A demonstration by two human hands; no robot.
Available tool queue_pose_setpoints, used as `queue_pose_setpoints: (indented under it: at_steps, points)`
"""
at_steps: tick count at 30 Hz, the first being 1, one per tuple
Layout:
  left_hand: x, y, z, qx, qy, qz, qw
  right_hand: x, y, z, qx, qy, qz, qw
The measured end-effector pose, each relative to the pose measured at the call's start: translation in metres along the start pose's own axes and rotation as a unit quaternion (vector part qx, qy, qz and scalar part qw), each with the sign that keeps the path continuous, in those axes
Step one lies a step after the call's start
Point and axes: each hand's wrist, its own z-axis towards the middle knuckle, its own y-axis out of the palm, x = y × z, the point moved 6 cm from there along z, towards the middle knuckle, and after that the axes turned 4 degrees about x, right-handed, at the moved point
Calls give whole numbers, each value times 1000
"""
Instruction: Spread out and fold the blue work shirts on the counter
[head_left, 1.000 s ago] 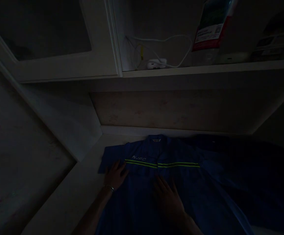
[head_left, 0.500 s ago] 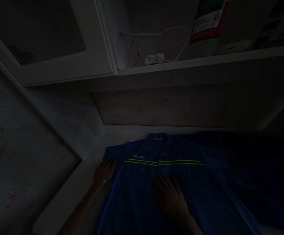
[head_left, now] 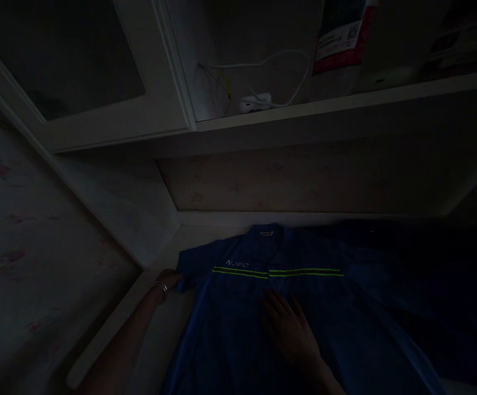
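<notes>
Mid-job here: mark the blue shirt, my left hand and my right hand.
Blue shirt [head_left: 238,318], head view: its front.
Left hand [head_left: 169,278], head view: middle of hand.
Right hand [head_left: 288,325], head view: its back.

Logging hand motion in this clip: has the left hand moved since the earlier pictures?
Yes. The left hand has moved left, nearer the white side panel, from beside the green stripes on the blue shirt to the end of its sleeve.

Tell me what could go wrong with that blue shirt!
The left hand is at the end of a sleeve, so a tug might crease the blue NJPC shirt. The bracelet could snag the sleeve. The right hand, on the shirt's front, might bunch it by sliding.
</notes>
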Motion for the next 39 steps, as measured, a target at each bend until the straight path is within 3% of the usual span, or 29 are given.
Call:
queue_pose_setpoints:
  at_steps: [6, 13, 16, 19, 22, 24, 26, 29, 34, 39]
  points:
    - [16, 4, -1, 0, 19, -93, 996, 3, 2, -1, 14, -8, 14, 1000]
    - [24, -12, -2, 20, 69, -188, 980, 4, 2, -1, 28, -14, 15, 999]
    - [40, -16, -2, 17, 104, -242, 965, 2, 0, -1, 18, -9, 13, 1000]
    - [66, -9, -8, -16, 136, -277, 951, 1, -2, 0, 10, -6, 17, 1000]
    - [100, 11, -25, -75, 184, -270, 942, 1, -3, 0, 9, -2, 21, 1000]
    - [124, 32, -40, -136, 247, -196, 939, 1, -3, 0, 8, 0, 24, 1000]
    - [141, 55, -52, -159, 302, -104, 934, 1, -3, 0, 7, 3, 30, 1000]
    - [151, 84, -54, -91, 325, -40, 940, 0, -5, 1, -3, 10, 42, 999]
    - [138, 133, -50, 2, 349, 81, 934, -1, -8, 2, -12, 19, 54, 998]
    - [127, 152, -48, 53, 376, 222, 898, -3, -12, 1, -8, 32, 63, 997]
